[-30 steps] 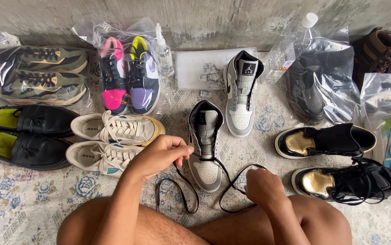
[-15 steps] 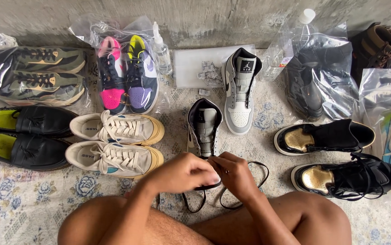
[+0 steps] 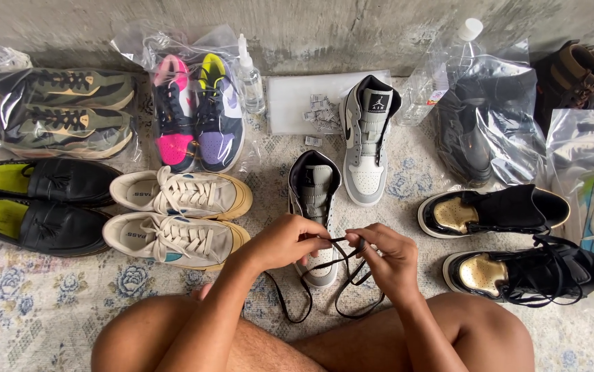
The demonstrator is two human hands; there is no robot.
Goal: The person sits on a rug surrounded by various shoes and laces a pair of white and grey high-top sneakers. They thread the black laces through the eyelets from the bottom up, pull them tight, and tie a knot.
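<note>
Two hands were held close together above the toe of a grey high-top sneaker (image 3: 316, 207) that lay on the patterned floor cloth (image 3: 28, 303), just in front of the person's bare knees. The black shoelace (image 3: 338, 246) was pinched between the fingers of the left hand (image 3: 283, 241) and those of the right hand (image 3: 388, 256), a short stretch of it being drawn taut between them while its loose loops hung down onto the cloth. A matching grey sneaker (image 3: 368, 141) was set just beyond and to the right. A pair of cream low sneakers (image 3: 176, 217) was laid to the left, black loafers (image 3: 38, 203) further left, and black-and-gold high-tops (image 3: 510, 241) to the right. Bagged shoes were ranged along the concrete wall behind.
</note>
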